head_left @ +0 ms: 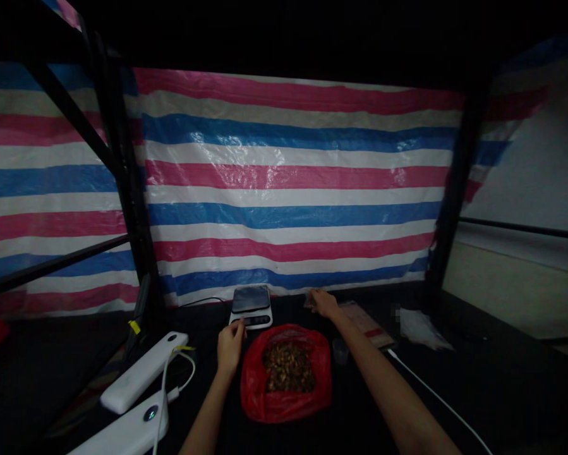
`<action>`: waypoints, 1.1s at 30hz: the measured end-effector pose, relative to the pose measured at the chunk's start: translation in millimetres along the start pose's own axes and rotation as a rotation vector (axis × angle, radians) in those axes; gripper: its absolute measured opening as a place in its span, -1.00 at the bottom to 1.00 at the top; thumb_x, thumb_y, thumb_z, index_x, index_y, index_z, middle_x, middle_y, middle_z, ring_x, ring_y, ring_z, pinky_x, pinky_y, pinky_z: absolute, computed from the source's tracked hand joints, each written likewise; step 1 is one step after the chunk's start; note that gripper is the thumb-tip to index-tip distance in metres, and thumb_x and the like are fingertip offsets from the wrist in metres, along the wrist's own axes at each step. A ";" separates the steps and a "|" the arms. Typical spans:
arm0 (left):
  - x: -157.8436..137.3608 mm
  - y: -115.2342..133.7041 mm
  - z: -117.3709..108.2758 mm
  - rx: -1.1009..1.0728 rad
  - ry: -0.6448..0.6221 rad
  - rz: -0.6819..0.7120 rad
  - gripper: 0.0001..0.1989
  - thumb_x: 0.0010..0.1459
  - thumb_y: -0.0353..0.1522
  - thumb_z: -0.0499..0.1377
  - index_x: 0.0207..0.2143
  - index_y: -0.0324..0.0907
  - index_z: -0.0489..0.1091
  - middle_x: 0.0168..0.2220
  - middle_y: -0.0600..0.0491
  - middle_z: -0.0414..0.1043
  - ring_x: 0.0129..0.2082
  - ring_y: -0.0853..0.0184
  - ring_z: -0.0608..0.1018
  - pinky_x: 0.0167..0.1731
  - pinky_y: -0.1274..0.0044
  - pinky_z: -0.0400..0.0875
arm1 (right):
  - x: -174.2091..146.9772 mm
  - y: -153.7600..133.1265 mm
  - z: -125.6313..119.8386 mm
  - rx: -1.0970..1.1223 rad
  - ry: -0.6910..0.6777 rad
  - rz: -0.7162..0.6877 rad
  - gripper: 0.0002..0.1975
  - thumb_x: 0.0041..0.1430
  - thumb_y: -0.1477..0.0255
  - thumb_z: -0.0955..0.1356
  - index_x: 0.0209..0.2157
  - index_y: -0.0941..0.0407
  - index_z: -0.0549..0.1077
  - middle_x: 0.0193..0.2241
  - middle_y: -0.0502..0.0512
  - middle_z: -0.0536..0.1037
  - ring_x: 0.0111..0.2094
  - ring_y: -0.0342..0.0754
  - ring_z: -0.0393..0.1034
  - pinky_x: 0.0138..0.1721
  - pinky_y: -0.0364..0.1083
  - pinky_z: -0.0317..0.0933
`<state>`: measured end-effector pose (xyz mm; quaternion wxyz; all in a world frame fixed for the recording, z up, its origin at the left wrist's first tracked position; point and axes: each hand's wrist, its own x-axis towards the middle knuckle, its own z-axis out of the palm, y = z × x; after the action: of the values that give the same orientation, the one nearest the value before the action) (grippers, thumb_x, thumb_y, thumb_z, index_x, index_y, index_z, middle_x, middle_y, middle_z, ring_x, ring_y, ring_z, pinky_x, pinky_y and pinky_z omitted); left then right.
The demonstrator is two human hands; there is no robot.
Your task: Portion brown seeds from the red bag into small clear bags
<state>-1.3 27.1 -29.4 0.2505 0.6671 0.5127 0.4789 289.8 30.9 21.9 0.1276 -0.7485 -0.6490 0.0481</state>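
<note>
A white kitchen scale (258, 319) with a dark square platform stands by the striped sheet. My left hand (230, 346) is at its front left corner, fingers curled together, the fingertips at the display panel. Nothing shows in that hand. Right of the scale, my right hand (322, 302) reaches to the back of the table, its fingers closed at a small piece of clear plastic (308, 301) that is partly hidden. Between my forearms sits an open red plastic bag (286, 407) holding many small brown-yellow pieces (288, 370), too small to name. A small clear cup (340, 351) stands beside the bag.
Two white power banks (144, 370) with a white cable lie at the left. To the right are a flat packet (366, 323), a clear plastic bag (423, 328) and another white cable (438, 398). Black frame posts (134, 221) and a striped sheet (293, 215) bound the black table.
</note>
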 end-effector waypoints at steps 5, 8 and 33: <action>-4.9 18.6 -3.9 0.048 -0.114 0.090 -0.53 0.11 -0.10 -0.10 -0.66 -0.21 0.30 -0.66 0.08 0.31 -0.59 0.36 0.36 -0.52 0.58 0.13 | -5.2 -13.7 -13.1 0.183 0.051 -0.097 -0.80 -0.02 0.43 0.32 -0.28 0.13 0.42 -0.25 0.18 0.49 -0.13 0.10 0.32 -0.11 0.06 0.07; -7.4 35.1 -10.2 0.004 -0.103 0.196 -0.66 0.09 -0.15 -0.02 -0.50 -0.19 0.36 -0.49 0.05 0.38 -0.46 0.33 0.41 -0.40 0.56 0.20 | -5.9 -30.9 -20.8 0.357 0.086 -0.211 -0.74 0.11 0.37 0.20 -0.18 0.09 0.38 -0.22 0.11 0.49 -0.14 0.01 0.34 -0.13 -0.01 0.13; -16.2 60.8 -8.3 -0.467 -0.287 0.022 -0.63 -0.06 -0.10 0.15 -0.56 -0.27 0.37 -0.66 0.09 0.32 -0.73 0.51 0.26 -0.68 0.63 0.10 | -50.8 -71.8 2.9 1.109 0.251 -0.327 -0.62 -0.02 0.19 0.27 -0.16 0.06 0.34 -0.23 0.10 0.47 -0.22 -0.01 0.35 -0.20 -0.03 0.21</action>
<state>18.0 -10.4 18.0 0.4626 0.6579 0.3402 0.4873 212.5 -9.7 32.5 0.5813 -0.4604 -0.6137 0.2710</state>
